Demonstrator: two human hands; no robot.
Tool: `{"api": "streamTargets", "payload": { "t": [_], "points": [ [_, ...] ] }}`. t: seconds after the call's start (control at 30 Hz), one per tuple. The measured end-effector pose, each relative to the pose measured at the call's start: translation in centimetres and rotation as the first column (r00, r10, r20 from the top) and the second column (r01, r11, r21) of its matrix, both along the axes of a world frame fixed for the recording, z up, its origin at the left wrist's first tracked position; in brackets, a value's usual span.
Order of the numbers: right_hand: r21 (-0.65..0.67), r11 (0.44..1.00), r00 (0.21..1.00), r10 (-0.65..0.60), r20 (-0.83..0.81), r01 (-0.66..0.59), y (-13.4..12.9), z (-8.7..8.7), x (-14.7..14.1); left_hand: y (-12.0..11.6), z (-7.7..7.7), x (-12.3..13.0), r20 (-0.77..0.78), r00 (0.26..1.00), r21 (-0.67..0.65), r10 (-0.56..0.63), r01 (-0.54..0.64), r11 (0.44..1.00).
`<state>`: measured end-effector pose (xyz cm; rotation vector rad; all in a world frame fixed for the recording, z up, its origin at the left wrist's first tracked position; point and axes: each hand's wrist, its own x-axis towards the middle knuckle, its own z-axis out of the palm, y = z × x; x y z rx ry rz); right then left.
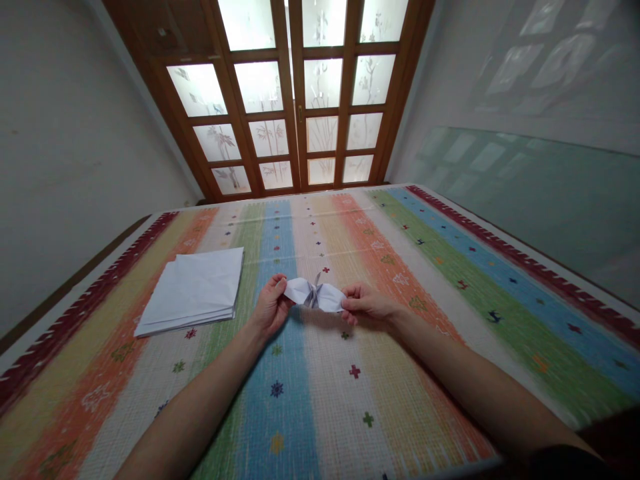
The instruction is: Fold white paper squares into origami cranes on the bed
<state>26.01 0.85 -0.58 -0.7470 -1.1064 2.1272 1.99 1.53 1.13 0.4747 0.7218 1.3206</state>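
While left grip and right grip pinch folded paper at ends, overpulling could tear it between them.

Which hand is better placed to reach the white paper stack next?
Probably the left hand: it is nearer the white paper stack, while the right hand is farther, beyond the folded paper both are pinching.

The folded paper hides its underside; the left forearm is cut off.
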Motion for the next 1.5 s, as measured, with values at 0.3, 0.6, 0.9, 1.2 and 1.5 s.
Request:
{"api": "streamTargets", "payload": {
  "t": [0.3, 0.6, 0.9, 1.2, 1.5],
  "points": [
    [0.016, 0.999, 0.999, -0.03, 0.035, 0.029, 0.2, 0.5, 0.3, 0.2, 0.4, -0.2, -0.069, 0.998, 0.012, -0.012, 0.013, 1.0],
    [0.088, 0.984, 0.985, -0.161, 0.055, 0.156, 0.2, 0.4, -0.3, 0.3, 0.1, 0.2, -0.205, 0.974, 0.028, 0.099, -0.095, 0.995],
    [0.118, 0.976, 0.984, -0.179, -0.026, 0.18, -0.1, 0.2, -0.8, 0.5, -0.1, -0.2, -0.293, 0.943, 0.118, 0.158, -0.128, 0.985],
    [0.098, 0.994, 0.996, 0.048, -0.073, -0.041, -0.2, 0.1, -0.2, 0.6, 0.2, -0.1, -0.181, 0.97, 0.053, 0.164, -0.157, 0.986],
    [0.159, 0.982, 0.994, -0.108, 0.026, 0.102, -0.5, 0.9, -0.9, 0.0, -0.3, -0.2, -0.429, 0.733, 0.318, 0.528, -0.425, 0.848]
  ]
}}
